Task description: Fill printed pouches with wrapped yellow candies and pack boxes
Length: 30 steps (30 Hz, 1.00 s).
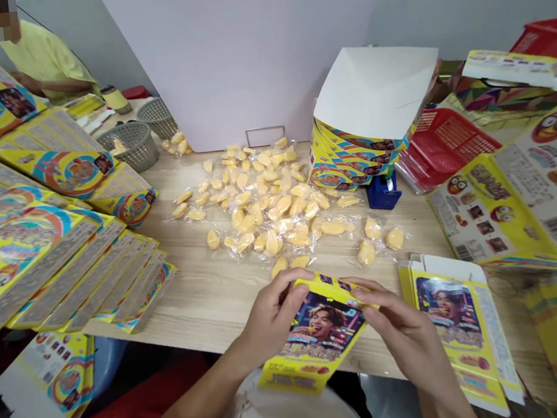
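A yellow printed box (318,338) is held at the table's front edge, its picture side facing up. My left hand (275,317) grips its upper left corner, thumb on the front. My right hand (397,323) pinches the upper right corner between thumb and fingers. Just beyond the box lie many small wrapped yellow pieces (268,203), spread over the wooden table (194,306). To the right of my right hand rests a pile of flat unfolded boxes (451,310) with the same picture.
Stacked yellow boxes (63,260) fill the left side. At the back right stand nested cartons (352,147) beside a blue holder (383,191) and a red basket (451,139). Grey baskets (133,145) and a person in yellow (47,57) are at the back left.
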{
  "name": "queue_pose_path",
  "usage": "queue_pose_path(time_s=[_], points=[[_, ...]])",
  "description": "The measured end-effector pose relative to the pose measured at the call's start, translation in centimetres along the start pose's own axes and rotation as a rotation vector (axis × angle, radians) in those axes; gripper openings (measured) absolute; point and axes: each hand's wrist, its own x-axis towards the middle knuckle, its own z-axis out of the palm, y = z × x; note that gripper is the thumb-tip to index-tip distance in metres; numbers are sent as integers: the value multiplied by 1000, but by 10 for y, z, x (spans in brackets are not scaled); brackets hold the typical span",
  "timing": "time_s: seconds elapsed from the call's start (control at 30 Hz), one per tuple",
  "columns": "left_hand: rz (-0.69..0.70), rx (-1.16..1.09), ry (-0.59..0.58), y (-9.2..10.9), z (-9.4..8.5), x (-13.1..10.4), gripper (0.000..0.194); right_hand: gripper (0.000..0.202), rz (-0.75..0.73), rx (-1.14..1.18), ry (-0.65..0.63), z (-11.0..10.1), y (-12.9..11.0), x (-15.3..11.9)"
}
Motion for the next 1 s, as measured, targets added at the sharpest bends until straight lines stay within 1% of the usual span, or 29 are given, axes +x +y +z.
queue_pose_path(time_s=[0.03, 0.1, 0.13, 0.17, 0.2, 0.23, 0.27, 0.3, 0.37, 0.4, 0.43, 0.5, 0.53, 0.6, 0.67, 0.8, 0.9, 1.0], points=[[-6, 11, -4, -1, -1, 1, 27, 18, -16, -22, -22, 1, 1, 0], [-44, 7, -22, -3, -3, 2, 27, 19, -26, -52, -116, -2, 2, 5], [-64, 5, -30, -4, -4, 3, 26, 20, -13, -67, -167, -6, 4, 11], [-79, 4, -34, -4, -6, 4, 26, 23, 17, -94, -169, -13, 6, 21], [-86, 8, -33, -4, -8, 5, 26, 26, 58, -136, -108, -22, 10, 35], [-86, 15, -28, -3, -10, 6, 26, 29, 102, -188, -8, -33, 16, 52], [-80, 25, -27, -2, -12, 8, 26, 29, 157, -252, 208, -46, 23, 72], [-68, 34, -38, 0, -14, 9, 26, 28, 171, -288, 374, -61, 31, 93], [-50, 50, -91, 3, -18, 10, 25, 29, 183, -304, 579, -90, 49, 138], [-52, 59, -123, 4, -20, 9, 24, 26, 209, -297, 640, -104, 57, 159], [-63, 67, -152, 5, -21, 9, 24, 23, 242, -284, 668, -116, 65, 178], [-101, 84, -179, 4, -22, 7, 24, 16, 332, -242, 667, -133, 78, 206], [-121, 87, -180, 3, -22, 6, 24, 15, 376, -215, 651, -138, 84, 216], [-153, 80, -176, 0, -22, 5, 25, 16, 440, -153, 616, -144, 94, 224], [-174, 72, -168, -5, -22, 5, 26, 16, 447, -90, 591, -146, 102, 221], [-201, 75, -152, -12, -25, 10, 27, 18, 379, -12, 554, -143, 116, 201], [-202, 60, -143, -14, -26, 14, 28, 20, 349, -23, 579, -137, 123, 190], [-173, 70, -113, -12, -26, 17, 28, 21, 311, -64, 614, -134, 121, 188]])
